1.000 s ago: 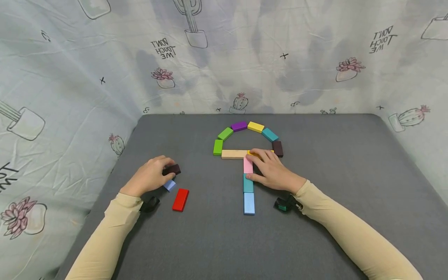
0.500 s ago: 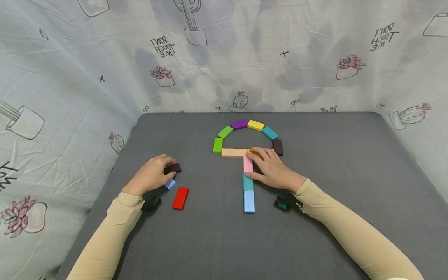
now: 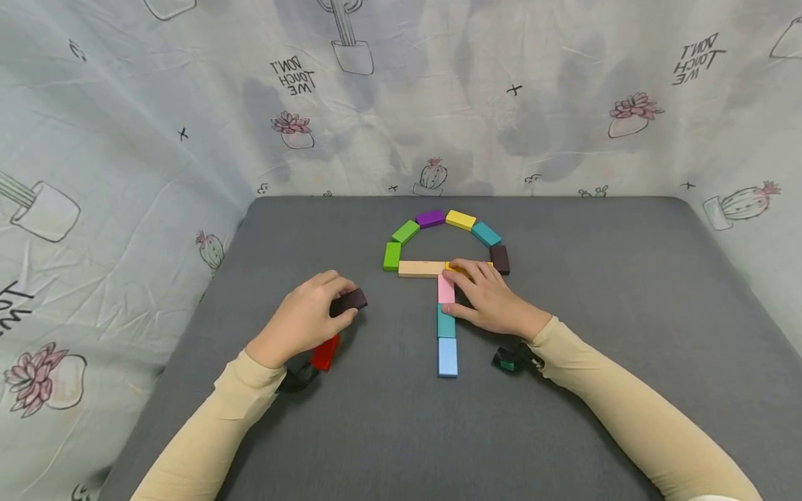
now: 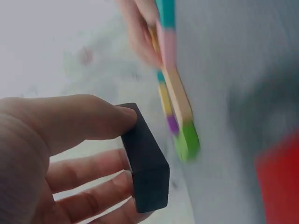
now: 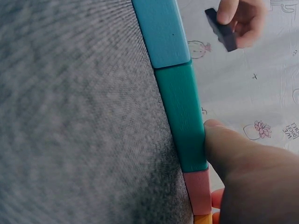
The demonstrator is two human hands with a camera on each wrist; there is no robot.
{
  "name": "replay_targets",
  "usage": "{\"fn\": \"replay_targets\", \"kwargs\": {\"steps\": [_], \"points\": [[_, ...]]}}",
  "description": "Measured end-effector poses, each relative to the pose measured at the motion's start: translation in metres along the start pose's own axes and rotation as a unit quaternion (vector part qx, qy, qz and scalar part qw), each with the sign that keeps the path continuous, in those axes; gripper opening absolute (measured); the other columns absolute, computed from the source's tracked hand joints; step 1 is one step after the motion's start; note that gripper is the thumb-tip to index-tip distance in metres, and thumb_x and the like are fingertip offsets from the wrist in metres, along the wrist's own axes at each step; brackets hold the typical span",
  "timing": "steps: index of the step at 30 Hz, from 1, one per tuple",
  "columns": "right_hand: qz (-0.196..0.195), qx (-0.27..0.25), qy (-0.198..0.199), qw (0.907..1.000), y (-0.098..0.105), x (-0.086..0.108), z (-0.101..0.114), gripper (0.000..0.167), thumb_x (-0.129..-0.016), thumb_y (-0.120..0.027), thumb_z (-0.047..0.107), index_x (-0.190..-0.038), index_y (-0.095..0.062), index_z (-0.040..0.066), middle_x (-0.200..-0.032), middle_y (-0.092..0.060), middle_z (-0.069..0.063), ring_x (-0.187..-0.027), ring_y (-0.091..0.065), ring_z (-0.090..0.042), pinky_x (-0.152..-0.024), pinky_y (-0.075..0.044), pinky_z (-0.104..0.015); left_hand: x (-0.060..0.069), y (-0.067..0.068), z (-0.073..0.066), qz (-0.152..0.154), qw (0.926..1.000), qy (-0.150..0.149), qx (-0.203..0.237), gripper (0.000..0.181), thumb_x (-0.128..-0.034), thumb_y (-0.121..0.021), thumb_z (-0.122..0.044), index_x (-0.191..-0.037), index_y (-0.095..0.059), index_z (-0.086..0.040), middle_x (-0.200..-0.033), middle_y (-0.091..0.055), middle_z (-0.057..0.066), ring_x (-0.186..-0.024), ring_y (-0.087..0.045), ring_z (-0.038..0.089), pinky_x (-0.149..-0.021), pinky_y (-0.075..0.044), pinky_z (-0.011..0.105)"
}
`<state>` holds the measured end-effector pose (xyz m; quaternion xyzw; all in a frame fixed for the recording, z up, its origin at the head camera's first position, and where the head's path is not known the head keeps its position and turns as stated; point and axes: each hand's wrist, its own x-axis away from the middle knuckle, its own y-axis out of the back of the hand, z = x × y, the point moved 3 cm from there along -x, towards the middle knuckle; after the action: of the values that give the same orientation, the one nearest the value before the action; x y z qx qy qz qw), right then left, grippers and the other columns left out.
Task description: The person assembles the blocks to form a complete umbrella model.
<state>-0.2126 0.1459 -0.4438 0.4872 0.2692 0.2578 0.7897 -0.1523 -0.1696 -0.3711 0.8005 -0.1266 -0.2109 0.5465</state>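
My left hand (image 3: 307, 316) pinches a dark brown wooden block (image 3: 349, 302) between thumb and fingers. The left wrist view has this dark block (image 4: 148, 163) held up off the table. A red block (image 3: 325, 353) lies partly hidden below that hand. My right hand (image 3: 495, 303) rests over a column of blocks: its thumb touches the teal block (image 3: 446, 321), and its fingers reach the pink block (image 3: 445, 288) and the partly covered yellow one above. A light blue block (image 3: 447, 357) ends the column at the bottom.
A natural wood block (image 3: 420, 269) lies across the column's top. Over it arches a row with green (image 3: 391, 257), purple (image 3: 430, 219), yellow (image 3: 460, 220), blue (image 3: 486, 234) and dark brown (image 3: 500, 259) blocks. A printed cloth stands behind the grey table (image 3: 564, 417).
My left hand has carried the dark block right, toward the column. It now covers the place of the small blue block and part of the red one. My right hand stays put.
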Motion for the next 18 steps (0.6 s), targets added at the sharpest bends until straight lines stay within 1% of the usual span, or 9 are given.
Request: {"fn": "replay_targets", "kwargs": {"steps": [4, 8, 13, 18], "points": [[0.001, 0.001, -0.002, 1.0000, 0.001, -0.001, 0.001, 0.066, -0.102, -0.067, 0.040, -0.153, -0.047, 0.003, -0.158, -0.038, -0.020, -0.138, -0.037, -0.040, -0.116, -0.028, -0.062, 0.001, -0.010, -0.030, 0.007, 0.9995, -0.031, 0.007, 0.027, -0.0879, -0.082, -0.018, -0.111, -0.074, -0.007, -0.099, -0.067, 0.002, -0.085, -0.061, 0.016, -0.074, -0.054, 0.033], [0.001, 0.002, -0.005, 1.0000, 0.002, -0.001, 0.002, 0.067, -0.102, -0.067, 0.041, -0.154, -0.047, 0.004, -0.158, -0.037, -0.019, -0.139, -0.037, -0.040, -0.117, -0.028, -0.062, 0.005, -0.023, -0.053, 0.025, 0.9981, -0.054, 0.017, 0.026, -0.0865, -0.083, -0.019, -0.109, -0.074, -0.009, -0.096, -0.065, -0.002, -0.080, -0.058, 0.012, -0.070, -0.051, 0.028], [0.000, 0.001, -0.004, 1.0000, 0.003, -0.001, 0.002, 0.067, -0.102, -0.067, 0.041, -0.154, -0.046, 0.004, -0.159, -0.037, -0.019, -0.140, -0.037, -0.040, -0.117, -0.027, -0.062, 0.014, -0.040, -0.076, 0.066, 0.9940, -0.081, 0.031, 0.027, -0.0875, -0.082, -0.022, -0.109, -0.073, -0.010, -0.096, -0.065, -0.002, -0.080, -0.057, 0.009, -0.069, -0.052, 0.024], [0.003, 0.000, -0.005, 1.0000, 0.002, -0.001, 0.001, 0.067, -0.102, -0.067, 0.040, -0.154, -0.045, 0.004, -0.158, -0.037, -0.020, -0.139, -0.037, -0.041, -0.117, -0.028, -0.062, 0.023, -0.056, -0.092, 0.099, 0.9890, -0.097, 0.050, 0.028, -0.0886, -0.081, -0.023, -0.112, -0.072, -0.010, -0.098, -0.066, -0.001, -0.081, -0.056, 0.009, -0.069, -0.051, 0.021]]}}
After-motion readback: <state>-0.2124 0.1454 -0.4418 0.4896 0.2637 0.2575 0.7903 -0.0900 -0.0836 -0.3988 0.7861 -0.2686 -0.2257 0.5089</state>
